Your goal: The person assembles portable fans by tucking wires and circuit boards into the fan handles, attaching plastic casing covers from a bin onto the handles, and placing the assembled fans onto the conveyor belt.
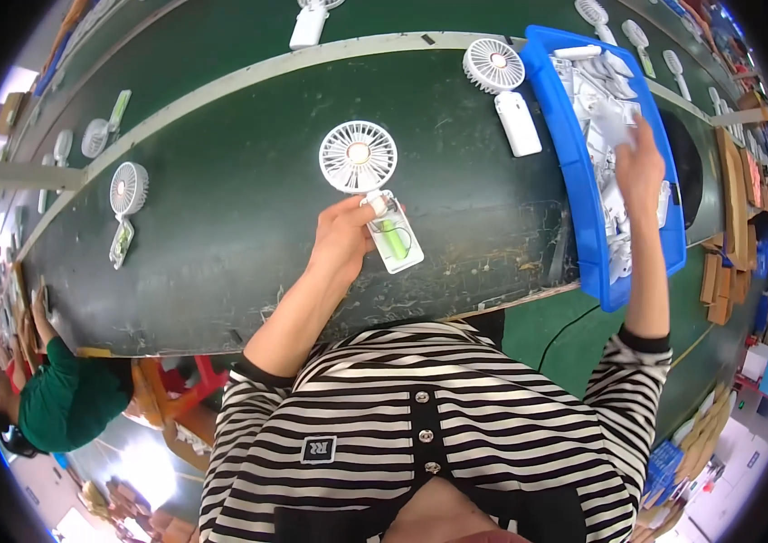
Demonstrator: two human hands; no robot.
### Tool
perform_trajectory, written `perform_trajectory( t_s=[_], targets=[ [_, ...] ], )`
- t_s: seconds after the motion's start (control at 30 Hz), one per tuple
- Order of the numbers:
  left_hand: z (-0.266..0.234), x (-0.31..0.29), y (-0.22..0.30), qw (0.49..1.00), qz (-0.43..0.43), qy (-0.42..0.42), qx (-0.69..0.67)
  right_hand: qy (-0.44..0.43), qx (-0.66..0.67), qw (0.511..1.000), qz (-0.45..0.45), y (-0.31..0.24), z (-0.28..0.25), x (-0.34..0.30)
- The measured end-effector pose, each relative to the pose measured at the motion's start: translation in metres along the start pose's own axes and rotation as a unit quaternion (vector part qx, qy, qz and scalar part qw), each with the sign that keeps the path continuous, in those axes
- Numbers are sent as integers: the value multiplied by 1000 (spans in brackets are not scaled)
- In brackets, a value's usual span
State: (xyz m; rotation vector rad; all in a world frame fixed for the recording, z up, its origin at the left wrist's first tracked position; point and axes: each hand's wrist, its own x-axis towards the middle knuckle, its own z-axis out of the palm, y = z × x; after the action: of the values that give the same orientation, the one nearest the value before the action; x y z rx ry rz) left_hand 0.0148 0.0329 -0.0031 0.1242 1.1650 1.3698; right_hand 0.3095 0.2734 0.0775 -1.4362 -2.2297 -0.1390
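My left hand [339,237] is closed round the neck of a white handheld fan [359,156], its round grille pointing away from me. The handle of this fan lies open, with a green battery cell [393,239] and thin wire showing inside. Over at the right, my right hand [641,172] reaches above a blue plastic bin [572,172]. A white plastic part [615,125], smeared by motion, is pinched at its fingertips. White plastic pieces [590,89] fill the bin in a loose heap.
Left of the bin lies a fan with a closed white handle [518,124]. Another fan [129,189], its handle open, lies at the left. More fans sit beyond the pale rail [248,76]. A person in green [72,398] works at far left; cardboard [719,288] stands at right.
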Motion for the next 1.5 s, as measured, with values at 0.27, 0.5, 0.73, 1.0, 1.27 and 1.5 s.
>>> perform_trajectory(
  t_s=[0.27, 0.5, 0.73, 1.0, 1.27, 1.5],
  targets=[
    [-3, -9, -6, 1000, -7, 8, -19, -275, 625, 719, 127, -180, 14, -102],
    [-7, -18, -11, 998, -7, 30, -47, -239, 372, 892, -94, -205, 17, -116],
    [-5, -18, -11, 998, -22, 36, -53, -180, 167, 951, -190, -210, 15, -111],
    [-7, -17, -12, 997, -22, 30, -62, -221, 149, 953, -147, -215, -19, -119],
    [-1, -18, -3, 994, -38, 37, -91, -214, 145, 947, -193, -231, -8, -126],
    [2, -22, -2, 991, -18, 29, -128, -231, 141, 941, -202, -236, 4, -128]
  ],
)
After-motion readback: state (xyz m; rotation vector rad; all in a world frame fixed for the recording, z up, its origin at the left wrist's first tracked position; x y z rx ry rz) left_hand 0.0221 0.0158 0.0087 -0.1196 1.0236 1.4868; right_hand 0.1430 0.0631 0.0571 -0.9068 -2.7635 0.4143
